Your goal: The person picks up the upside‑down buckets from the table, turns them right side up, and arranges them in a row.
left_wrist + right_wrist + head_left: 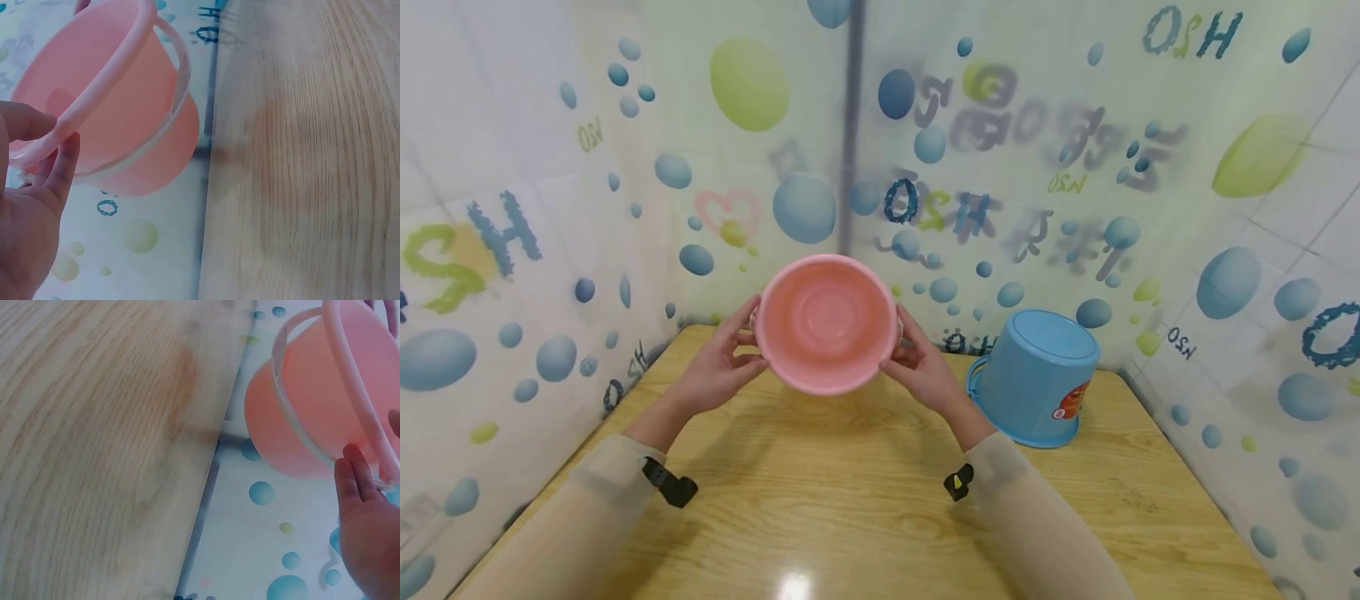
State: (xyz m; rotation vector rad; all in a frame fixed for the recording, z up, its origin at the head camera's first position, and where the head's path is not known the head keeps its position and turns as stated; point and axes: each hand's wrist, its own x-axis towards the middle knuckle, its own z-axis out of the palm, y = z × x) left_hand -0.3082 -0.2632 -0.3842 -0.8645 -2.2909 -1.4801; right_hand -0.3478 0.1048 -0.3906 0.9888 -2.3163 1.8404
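Note:
A pink bucket (827, 321) is held up over the table, tilted so that its open mouth faces the head camera. At its left side, my left hand (718, 367) grips the rim, thumb on the inner side and fingers behind. My right hand (925, 371) holds the opposite side of the rim, its thumb at the edge and its fingers along the outer wall (312, 394). A pale carrying handle (182, 75) hangs down around the outside of the bucket in both wrist views. The bucket's base is hidden from the head view.
On the wooden table (820, 500), a blue bucket (1033, 375) stands upside down right of my right hand, its handle at its left side. Patterned walls (805, 208) with bubbles and lettering close in the table's back and sides.

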